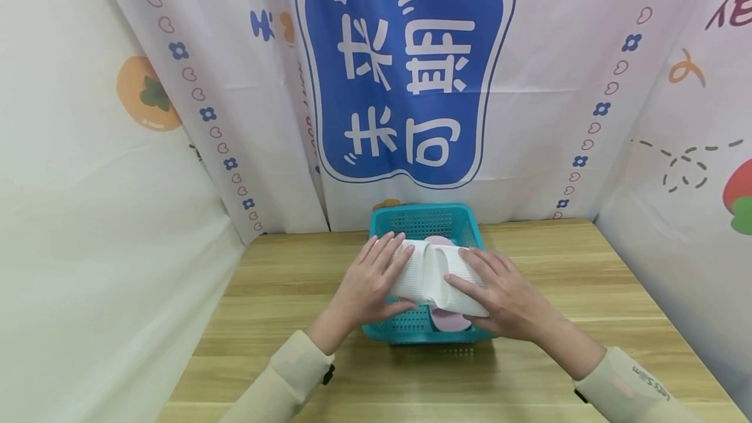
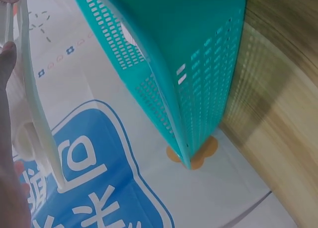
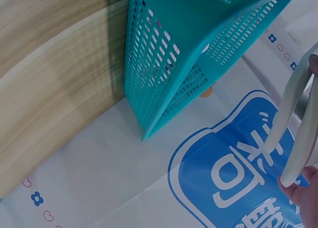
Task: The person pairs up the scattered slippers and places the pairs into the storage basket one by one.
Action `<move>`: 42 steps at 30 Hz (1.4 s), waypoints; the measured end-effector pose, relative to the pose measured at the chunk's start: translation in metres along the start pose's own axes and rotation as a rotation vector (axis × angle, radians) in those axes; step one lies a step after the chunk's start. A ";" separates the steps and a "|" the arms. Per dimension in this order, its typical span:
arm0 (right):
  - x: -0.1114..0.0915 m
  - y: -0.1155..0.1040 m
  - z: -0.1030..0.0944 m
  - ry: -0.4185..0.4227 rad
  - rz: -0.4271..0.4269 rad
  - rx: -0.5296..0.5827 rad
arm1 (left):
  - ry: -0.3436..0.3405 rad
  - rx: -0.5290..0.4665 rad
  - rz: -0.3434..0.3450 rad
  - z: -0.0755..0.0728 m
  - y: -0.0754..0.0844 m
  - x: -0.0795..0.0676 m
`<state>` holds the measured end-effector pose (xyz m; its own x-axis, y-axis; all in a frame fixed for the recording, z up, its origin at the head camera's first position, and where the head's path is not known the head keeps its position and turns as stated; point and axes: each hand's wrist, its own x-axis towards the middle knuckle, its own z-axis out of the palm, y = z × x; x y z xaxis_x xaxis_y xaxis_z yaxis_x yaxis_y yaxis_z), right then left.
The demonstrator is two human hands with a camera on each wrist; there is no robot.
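A pair of white, finely ribbed slippers [image 1: 411, 276] hangs above a teal plastic basket [image 1: 423, 209]. My left hand [image 1: 367, 286] grips their left side, fingers over the top and thumb below. On the right side, my right hand [image 1: 517, 296] holds them the same way. Inside the basket lie pink slipper-like pieces [image 1: 451, 320], partly hidden under the white pair. Edge-on, a pale slipper [image 2: 37, 109] shows in the left wrist view beside the basket's rim. Two curved white slabs [image 3: 298, 138] appear close together in the right wrist view, with fingertips touching them.
The basket stands on a wood-grain table [image 1: 282, 292] near its back edge. A white printed cloth [image 1: 529, 149] with a blue panel hangs behind it. More white cloth [image 1: 88, 247] hangs along the left and right sides.
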<state>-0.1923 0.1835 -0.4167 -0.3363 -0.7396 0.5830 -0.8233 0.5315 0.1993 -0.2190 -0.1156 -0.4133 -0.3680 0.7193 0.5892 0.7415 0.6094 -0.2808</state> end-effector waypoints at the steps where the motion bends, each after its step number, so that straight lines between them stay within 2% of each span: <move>1: -0.001 0.001 0.000 0.004 0.003 0.000 | 0.000 -0.002 -0.005 -0.001 -0.001 -0.001; 12: -0.007 0.005 0.000 0.027 0.046 -0.018 | 0.018 -0.028 -0.047 -0.005 -0.009 -0.017; 21: -0.015 0.010 0.000 0.029 0.110 -0.022 | 0.005 -0.055 -0.110 0.004 -0.018 -0.038; 26: -0.018 0.011 0.000 0.033 0.125 -0.021 | -0.001 -0.059 -0.120 0.011 -0.023 -0.048; 31: -0.019 0.011 0.001 0.029 0.138 -0.030 | -0.072 -0.077 -0.140 0.017 -0.025 -0.059; 39: -0.019 0.011 0.003 0.020 0.144 -0.024 | -0.292 -0.118 -0.208 0.025 -0.025 -0.076; 42: -0.019 0.010 0.004 0.013 0.147 -0.027 | -0.353 -0.135 -0.229 0.027 -0.024 -0.081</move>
<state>-0.1965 0.2010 -0.4289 -0.4466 -0.6476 0.6174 -0.7529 0.6448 0.1318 -0.2223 -0.1796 -0.4752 -0.6831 0.6550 0.3230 0.6765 0.7342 -0.0578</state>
